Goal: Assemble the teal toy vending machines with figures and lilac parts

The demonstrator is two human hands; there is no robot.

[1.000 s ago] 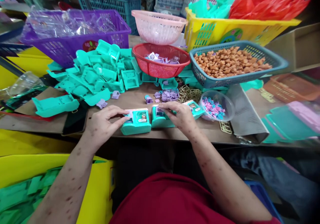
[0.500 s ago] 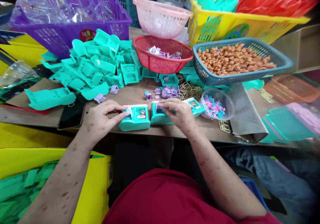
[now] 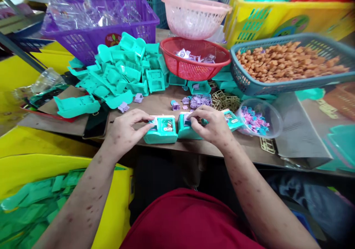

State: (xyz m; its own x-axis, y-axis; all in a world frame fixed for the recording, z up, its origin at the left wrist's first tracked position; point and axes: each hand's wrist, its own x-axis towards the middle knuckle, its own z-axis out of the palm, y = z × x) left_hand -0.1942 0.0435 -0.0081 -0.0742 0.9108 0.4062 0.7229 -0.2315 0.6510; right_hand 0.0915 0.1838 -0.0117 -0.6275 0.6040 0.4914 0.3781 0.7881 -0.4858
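Note:
My left hand (image 3: 129,132) is closed at the left end of a teal plastic toy case (image 3: 162,134), thumb and forefinger pinching a small pale purple part (image 3: 153,121) at its opening. Over a second teal case (image 3: 181,130) bends my right hand (image 3: 212,125); its fingertips grip a light purple piece (image 3: 186,117) at that case's left opening and cover much of the case. To the right, a third teal case (image 3: 233,121) lies tilted, partly behind the right hand. Loose purple parts (image 3: 200,101) are heaped just beyond my hands.
A pile of teal shells (image 3: 122,71) stands back left. A red basket (image 3: 194,69) and a blue-grey basket (image 3: 249,84) of brown pieces stand behind. A clear bowl (image 3: 274,125) of pink and blue bits sits right. The table's front edge runs close under the cases.
The view has turned left, so everything sits further right in the picture. My right fingers have shifted slightly on the second case, and the thumb shows more. My left hand keeps its place at the first case.

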